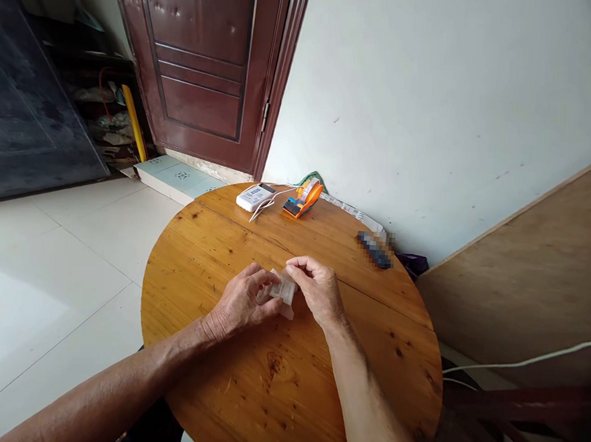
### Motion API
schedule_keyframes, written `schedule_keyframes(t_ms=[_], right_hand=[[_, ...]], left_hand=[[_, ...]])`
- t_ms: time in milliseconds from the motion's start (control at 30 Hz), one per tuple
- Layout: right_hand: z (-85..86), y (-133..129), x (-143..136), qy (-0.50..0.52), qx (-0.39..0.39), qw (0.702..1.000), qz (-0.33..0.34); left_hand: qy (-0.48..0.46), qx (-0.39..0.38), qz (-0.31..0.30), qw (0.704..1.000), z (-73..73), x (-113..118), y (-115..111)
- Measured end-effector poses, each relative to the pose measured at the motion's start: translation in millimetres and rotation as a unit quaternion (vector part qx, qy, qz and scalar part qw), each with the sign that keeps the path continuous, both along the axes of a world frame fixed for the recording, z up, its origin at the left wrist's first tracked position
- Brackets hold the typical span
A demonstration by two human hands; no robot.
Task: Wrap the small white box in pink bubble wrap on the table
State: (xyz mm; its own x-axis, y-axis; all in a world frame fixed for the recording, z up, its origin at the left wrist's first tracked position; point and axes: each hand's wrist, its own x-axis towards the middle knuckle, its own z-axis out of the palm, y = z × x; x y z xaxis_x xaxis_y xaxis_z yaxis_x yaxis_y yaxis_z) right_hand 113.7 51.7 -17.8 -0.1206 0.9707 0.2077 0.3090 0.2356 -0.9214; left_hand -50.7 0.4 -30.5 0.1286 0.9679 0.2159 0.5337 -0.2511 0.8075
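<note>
A small, whitish, translucent packet with faint print lies on the round wooden table, near its middle. My left hand grips the packet from the left, thumb at the near side and fingers curled over the far side. At the packet's upper right edge, my right hand has thumb and forefinger pinched together. Whether those fingertips hold a corner of the packet or something thin and clear is too small to make out.
Toward the table's far edge are a white box-shaped device with a white cable and an orange tape dispenser. A dark, blurred-out long object lies at the right. Behind stand a brown door and a white wall.
</note>
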Motion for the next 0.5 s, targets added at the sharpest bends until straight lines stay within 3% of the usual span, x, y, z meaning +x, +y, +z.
schedule_keyframes(t_ms=[167, 333, 500], right_hand=[[17.2, -10, 5, -0.125, 0.085, 0.987, 0.054], [27.0, -17, 12, -0.279, 0.184, 0.935, 0.122], [33.9, -25, 19, -0.305, 0.186, 0.915, 0.188]], left_hand=[[0.000, 0.020, -0.014, 1.000, -1.7, -1, 3], [-0.023, 0.039, -0.020, 0.999, -6.7, -1, 5], [-0.040, 0.034, -0.019, 0.998, -7.3, -1, 4]])
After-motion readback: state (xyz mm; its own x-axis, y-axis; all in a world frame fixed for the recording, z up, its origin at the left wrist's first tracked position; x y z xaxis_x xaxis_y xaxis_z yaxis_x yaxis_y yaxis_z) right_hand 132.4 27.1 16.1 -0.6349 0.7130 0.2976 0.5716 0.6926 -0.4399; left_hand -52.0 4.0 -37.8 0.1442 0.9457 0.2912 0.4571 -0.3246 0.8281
